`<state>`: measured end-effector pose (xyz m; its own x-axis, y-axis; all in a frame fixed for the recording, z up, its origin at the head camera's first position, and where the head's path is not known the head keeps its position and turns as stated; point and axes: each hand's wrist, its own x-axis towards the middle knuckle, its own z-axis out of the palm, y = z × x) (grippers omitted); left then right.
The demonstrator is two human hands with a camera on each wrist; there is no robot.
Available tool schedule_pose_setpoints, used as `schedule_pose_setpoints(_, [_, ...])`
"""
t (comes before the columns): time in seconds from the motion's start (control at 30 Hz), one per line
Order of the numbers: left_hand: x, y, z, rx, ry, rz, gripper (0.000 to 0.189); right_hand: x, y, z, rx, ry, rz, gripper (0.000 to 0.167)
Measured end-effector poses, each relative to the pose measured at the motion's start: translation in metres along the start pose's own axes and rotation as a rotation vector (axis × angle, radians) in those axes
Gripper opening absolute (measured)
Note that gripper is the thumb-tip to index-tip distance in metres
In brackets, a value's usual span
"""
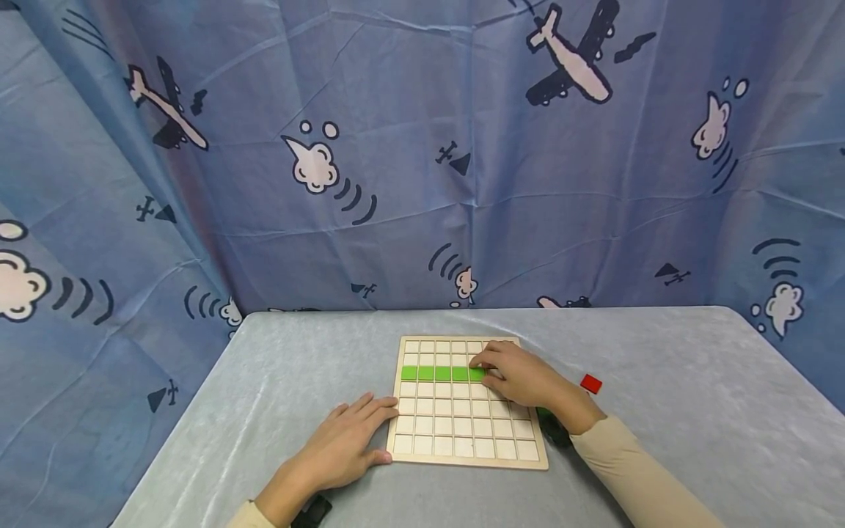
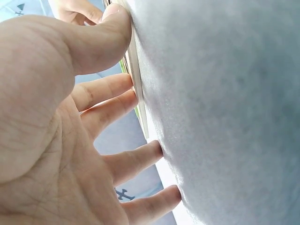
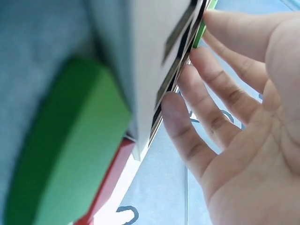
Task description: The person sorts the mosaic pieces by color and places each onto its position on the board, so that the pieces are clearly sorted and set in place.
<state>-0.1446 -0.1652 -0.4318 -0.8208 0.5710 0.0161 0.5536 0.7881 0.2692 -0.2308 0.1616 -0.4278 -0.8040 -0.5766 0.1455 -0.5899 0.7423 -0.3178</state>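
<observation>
A pale wooden grid board (image 1: 444, 460) lies on the table, with several green square tiles (image 1: 443, 373) in one row of its cells. My right hand (image 1: 524, 374) reaches over the board's right side; its thumb and index finger pinch at the green tile (image 1: 477, 374) at the right end of that row. Seen from the right wrist, the fingertips (image 3: 174, 105) meet the board's face, and the tile is partly hidden. My left hand (image 1: 346, 440) lies flat with spread fingers at the left edge, thumb and fingertips touching the board's side.
A red tile (image 1: 590, 383) lies on the grey cloth-covered table (image 1: 277, 367) right of the board. Beside the right edge, partly under my wrist, is a green piece (image 1: 545, 415), large in the right wrist view. A blue patterned curtain (image 1: 396, 220) hangs behind the table.
</observation>
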Motion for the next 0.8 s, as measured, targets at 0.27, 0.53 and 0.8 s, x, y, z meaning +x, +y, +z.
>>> schedule_pose_setpoints(0.27, [0.001, 0.000, 0.001, 0.002, 0.000, -0.002, 0.059, -0.001, 0.001, -0.003, 0.037, -0.009, -0.007, 0.026])
schedule_pose_setpoints(0.53, [0.002, 0.000, 0.000, 0.007, -0.005, 0.000, 0.060, -0.014, 0.003, -0.021, 0.065, -0.006, 0.010, 0.026])
schedule_pose_setpoints(0.8, [0.001, 0.001, 0.001, 0.009, -0.006, -0.001, 0.059, -0.040, 0.011, -0.031, 0.031, -0.030, 0.008, 0.027])
